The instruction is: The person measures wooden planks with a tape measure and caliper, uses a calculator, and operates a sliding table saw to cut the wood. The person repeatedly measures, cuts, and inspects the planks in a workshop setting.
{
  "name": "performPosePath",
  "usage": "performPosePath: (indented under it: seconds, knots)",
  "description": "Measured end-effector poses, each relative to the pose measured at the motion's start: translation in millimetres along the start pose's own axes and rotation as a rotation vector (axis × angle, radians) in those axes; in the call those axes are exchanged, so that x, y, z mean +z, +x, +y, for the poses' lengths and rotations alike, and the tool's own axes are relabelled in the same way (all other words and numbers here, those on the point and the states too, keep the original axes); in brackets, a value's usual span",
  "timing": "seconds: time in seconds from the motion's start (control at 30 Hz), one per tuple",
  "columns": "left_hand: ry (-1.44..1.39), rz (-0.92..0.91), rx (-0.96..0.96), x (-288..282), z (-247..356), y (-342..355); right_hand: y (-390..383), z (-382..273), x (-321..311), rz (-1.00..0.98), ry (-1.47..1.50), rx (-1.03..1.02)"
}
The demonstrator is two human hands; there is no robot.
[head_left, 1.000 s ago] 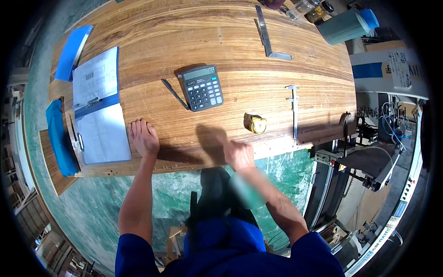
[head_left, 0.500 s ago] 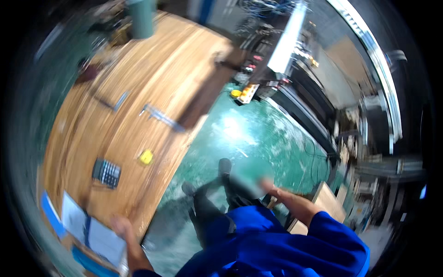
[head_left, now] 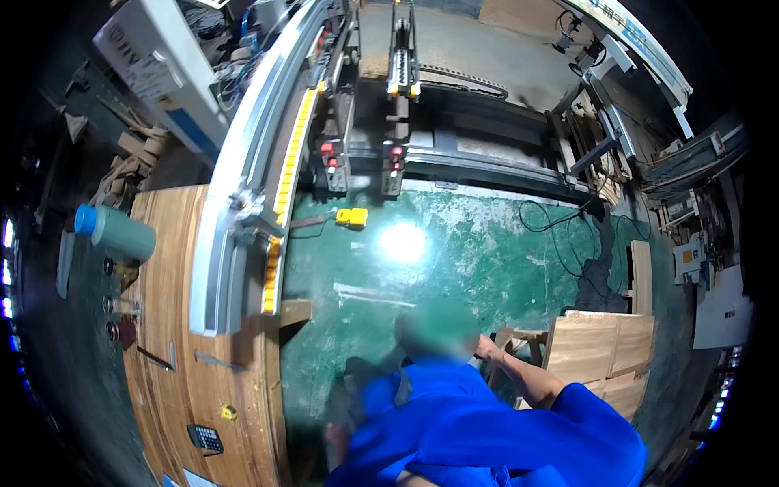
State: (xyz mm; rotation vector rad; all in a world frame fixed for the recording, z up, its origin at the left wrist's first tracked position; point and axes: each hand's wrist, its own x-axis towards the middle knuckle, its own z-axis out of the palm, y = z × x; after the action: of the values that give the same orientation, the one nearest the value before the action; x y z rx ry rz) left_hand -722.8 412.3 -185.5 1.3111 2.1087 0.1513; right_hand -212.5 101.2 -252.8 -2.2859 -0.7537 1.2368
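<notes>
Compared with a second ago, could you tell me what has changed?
The view swung right, off the wooden table toward the green floor and stacked boards. Both hands left the table edge; the right arm now reaches toward the boards. The calculator stays put.

A stack of pale wooden panels [head_left: 604, 349] stands tilted on the green floor [head_left: 454, 243] at lower right, grain showing, just beside the right forearm.

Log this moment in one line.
right forearm: reaching toward wooden panels | grip: cannot tell | wooden table: at left, calculator on it | floor: green
</notes>
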Motion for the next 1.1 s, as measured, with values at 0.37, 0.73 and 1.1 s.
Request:
performPosePath:
  seconds: [0.37,0.73,1.1]
  knots:
    - [-0.445,-0.876,0.207,179,440,52,100,50,-244,0.482,0.352,0.272]
    - [-0.274,-0.498,0.9,312,949,-59,124,40,-374,0.442,0.475,0.568]
    - [0.168,-0.037,1.177,491,1220,3,247,144,-560,0.169,0.619,0.464]
